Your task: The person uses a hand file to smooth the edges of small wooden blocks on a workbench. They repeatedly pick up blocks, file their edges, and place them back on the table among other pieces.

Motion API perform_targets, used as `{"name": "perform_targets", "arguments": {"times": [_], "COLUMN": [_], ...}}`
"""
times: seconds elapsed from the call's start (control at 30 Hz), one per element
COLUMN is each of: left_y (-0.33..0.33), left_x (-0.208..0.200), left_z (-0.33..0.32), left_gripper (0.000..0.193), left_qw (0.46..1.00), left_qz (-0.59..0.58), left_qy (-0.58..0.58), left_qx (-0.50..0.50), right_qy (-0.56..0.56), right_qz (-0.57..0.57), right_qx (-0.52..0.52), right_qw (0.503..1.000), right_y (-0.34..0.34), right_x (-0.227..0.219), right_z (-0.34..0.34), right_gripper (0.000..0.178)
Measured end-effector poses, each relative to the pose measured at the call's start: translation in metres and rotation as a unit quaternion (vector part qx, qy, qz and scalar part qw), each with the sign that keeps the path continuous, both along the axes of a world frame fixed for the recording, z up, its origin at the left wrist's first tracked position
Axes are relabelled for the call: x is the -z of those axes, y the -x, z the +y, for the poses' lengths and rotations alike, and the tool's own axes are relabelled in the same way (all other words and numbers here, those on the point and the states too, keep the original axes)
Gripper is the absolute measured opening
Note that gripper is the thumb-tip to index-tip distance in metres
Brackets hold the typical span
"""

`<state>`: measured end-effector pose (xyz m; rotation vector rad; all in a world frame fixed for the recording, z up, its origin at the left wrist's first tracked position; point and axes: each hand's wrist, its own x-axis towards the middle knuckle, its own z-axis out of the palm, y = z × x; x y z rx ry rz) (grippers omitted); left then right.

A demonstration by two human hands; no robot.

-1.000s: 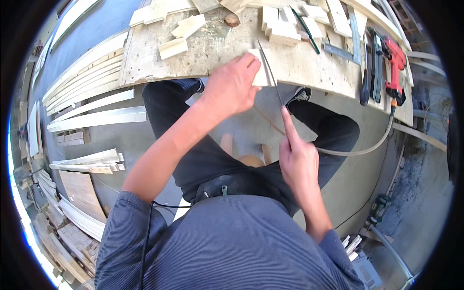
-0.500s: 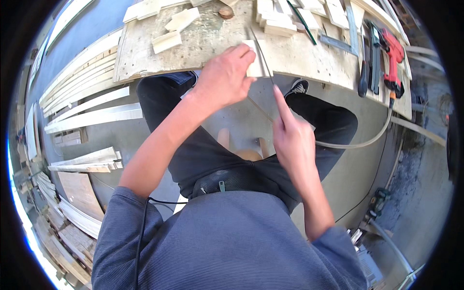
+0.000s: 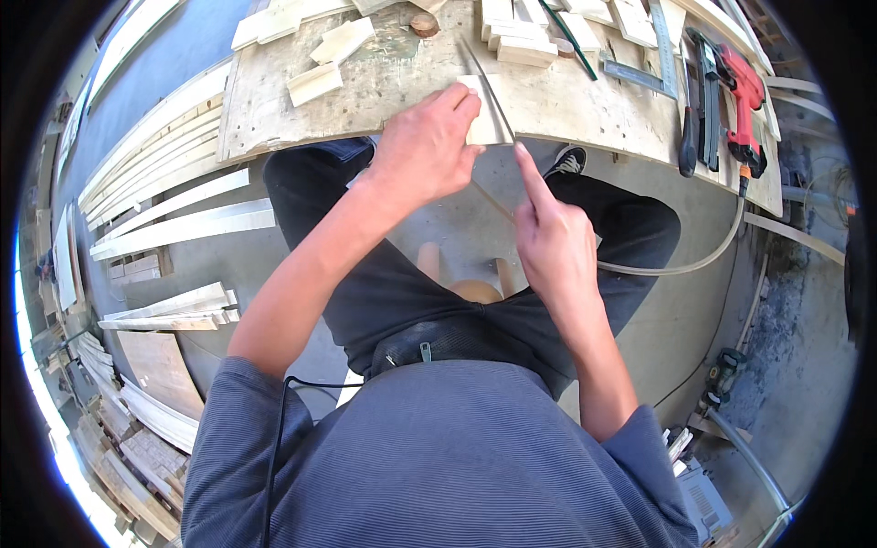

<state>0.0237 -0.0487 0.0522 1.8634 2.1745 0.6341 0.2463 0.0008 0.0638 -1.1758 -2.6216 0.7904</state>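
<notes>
My left hand (image 3: pixel 425 142) is closed on a small flat piece of pale wood (image 3: pixel 493 126), pressing it down at the workbench's near edge. In my right hand (image 3: pixel 559 239) is a long, thin, dark tool (image 3: pixel 486 84), a file or a narrow saw seen edge-on; I cannot tell which. My index finger stretches along it, and its handle is hidden in my fist. The tool runs slantwise across the wood, its tip pointing away from me to the left, just right of my left fingers.
The worn wooden workbench (image 3: pixel 393 117) bears pale wood blocks (image 3: pixel 521 50), offcuts (image 3: pixel 345 41), a metal square (image 3: pixel 635 75), a black-handled tool (image 3: pixel 687 151) and a red nail gun (image 3: pixel 742 91). Its air hose (image 3: pixel 694 268) loops below the bench. Long boards (image 3: pixel 183 228) lie at left; a power tool (image 3: pixel 726 373) lies at right.
My right hand has pushed the thin tool a little farther forward, away from me, across the wood. My left hand keeps its hold on the piece in nearly the same place.
</notes>
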Motion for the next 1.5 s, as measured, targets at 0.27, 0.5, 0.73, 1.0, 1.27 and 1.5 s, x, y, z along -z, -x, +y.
{"name": "perform_targets", "arguments": {"times": [0.27,0.5,0.73,1.0,1.27,1.5], "left_y": [0.006,0.003,0.004,0.002,0.001,0.004], "left_x": [0.004,0.005,-0.004,0.001,0.002,-0.003], "left_z": [0.005,0.004,0.009,0.012,0.005,0.005], "left_gripper": [0.049,0.051,0.050,0.059,0.056,0.049], "left_qw": [0.999,0.999,1.000,1.000,0.999,1.000], "left_qz": [0.003,-0.001,-0.013,-0.014,0.004,-0.007], "left_qy": [-0.041,-0.040,0.018,0.001,-0.034,0.006], "left_qx": [0.031,0.011,0.007,0.015,0.015,0.009], "right_qy": [0.012,0.043,-0.014,-0.024,0.044,0.001], "right_qz": [-0.008,0.031,0.014,0.022,0.060,0.009], "right_qx": [0.018,0.017,-0.003,0.012,0.038,-0.002], "right_qw": [1.000,0.998,1.000,0.999,0.997,1.000], "right_y": [-0.003,-0.049,0.004,0.003,-0.047,-0.004], "right_x": [-0.009,-0.014,0.008,0.003,-0.010,0.010], "right_z": [0.000,-0.029,0.000,0.002,-0.037,-0.002], "right_gripper": [0.073,0.077,0.074,0.068,0.074,0.074]}}
